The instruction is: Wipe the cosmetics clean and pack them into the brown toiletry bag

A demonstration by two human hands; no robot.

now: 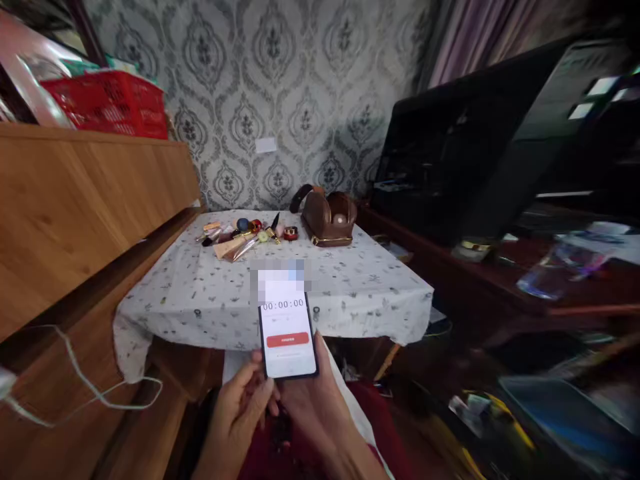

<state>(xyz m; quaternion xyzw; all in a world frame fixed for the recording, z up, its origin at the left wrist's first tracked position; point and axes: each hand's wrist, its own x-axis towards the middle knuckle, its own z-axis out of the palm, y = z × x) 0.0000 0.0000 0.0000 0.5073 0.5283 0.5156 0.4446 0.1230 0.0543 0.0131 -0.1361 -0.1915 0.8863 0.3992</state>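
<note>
My right hand grasps a slim dark-edged phone with a lit white screen from beneath, thumb along its right edge. My left hand has its fingers curled at the phone's lower left corner and touches it there; whether it also pinches the phone, I cannot tell. The phone is tilted up towards me, in front of the near edge of the table, and its screen shows a row of zeros above a wide red button. Its top is blurred out.

Low on my left, a thin white cable loops in front of brown wood.

Beyond the phone stands a table under a white cloth with a small grey print. Towards its far side, left of centre, small items lie in a loose heap: a flat beige packet, a pale green round piece, a dark blue ball-like piece and, at the right end, a red round container with a gold band. Just right of that sits an open brown leather-like bag with a gold zip, a pale round thing inside.

Behind everything rises grey patterned wallpaper, with a small white plate on it.
</note>
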